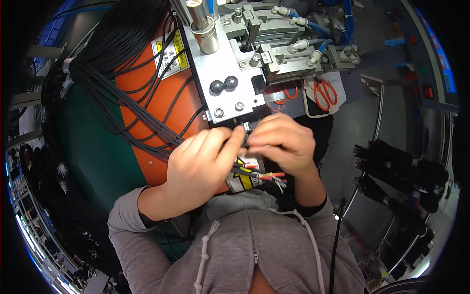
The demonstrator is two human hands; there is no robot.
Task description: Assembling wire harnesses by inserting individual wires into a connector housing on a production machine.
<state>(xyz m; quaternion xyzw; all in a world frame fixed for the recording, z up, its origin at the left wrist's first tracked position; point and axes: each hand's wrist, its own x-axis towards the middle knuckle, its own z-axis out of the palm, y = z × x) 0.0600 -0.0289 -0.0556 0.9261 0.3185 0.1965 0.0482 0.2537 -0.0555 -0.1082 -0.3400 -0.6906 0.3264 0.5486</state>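
Just in front of the machine's metal block [223, 100], my two hands meet with their fingertips nearly touching. My left hand [196, 159] is closed over a bundle of black cables [161, 131], which comes in from the upper left. Stripped cable ends with coloured wires [273, 176], red, yellow, white and blue among them, stick out below its fingers. My right hand [286, 142] is pinched, thumb against fingers, beside a dark piece between the hands; the fingers hide most of what it holds. A small metal part [246, 127] shows at the block's front edge, above the fingertips.
Pneumatic cylinders [284, 63] with blue air hoses fill the back right. Red-handled scissors [324, 94] lie beside the machine. More cables hang over an orange and green surface [88, 132] at left. Bundles of black cable [401, 171] rest on a rack at right.
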